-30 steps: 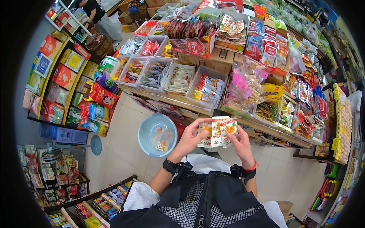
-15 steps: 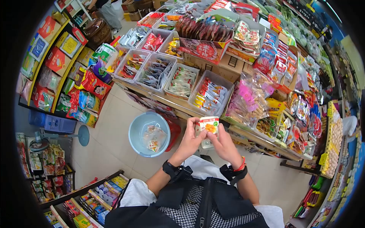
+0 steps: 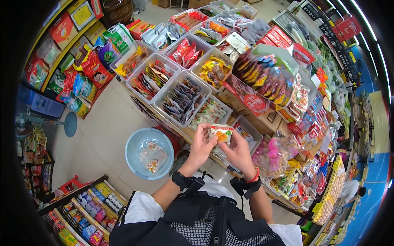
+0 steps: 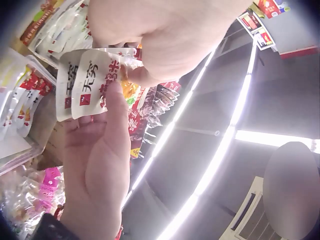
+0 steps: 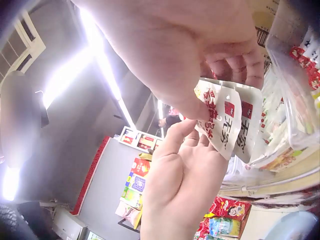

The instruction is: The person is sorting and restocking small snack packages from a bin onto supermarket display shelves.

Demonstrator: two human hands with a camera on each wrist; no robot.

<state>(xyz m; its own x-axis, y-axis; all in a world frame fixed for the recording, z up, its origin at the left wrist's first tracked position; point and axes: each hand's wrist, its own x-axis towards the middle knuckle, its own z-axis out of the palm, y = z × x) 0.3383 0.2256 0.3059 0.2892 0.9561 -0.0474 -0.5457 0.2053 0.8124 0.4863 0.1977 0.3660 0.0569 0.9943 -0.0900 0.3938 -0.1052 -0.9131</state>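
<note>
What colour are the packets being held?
White packets with red and orange print; clearest in the head view.

Packed snack bins (image 3: 180, 100) are blocking the bench (image 3: 158, 117) ahead of left hand (image 3: 201, 147) and right hand (image 3: 238, 153); blue basin (image 3: 135, 141) is sitting lower left, floor (image 3: 102, 123) around it lying open.

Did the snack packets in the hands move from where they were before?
Yes. The snack packets went forward, toward the display: earlier they were held short of the clear bin, and now they overlap its near end.
</note>
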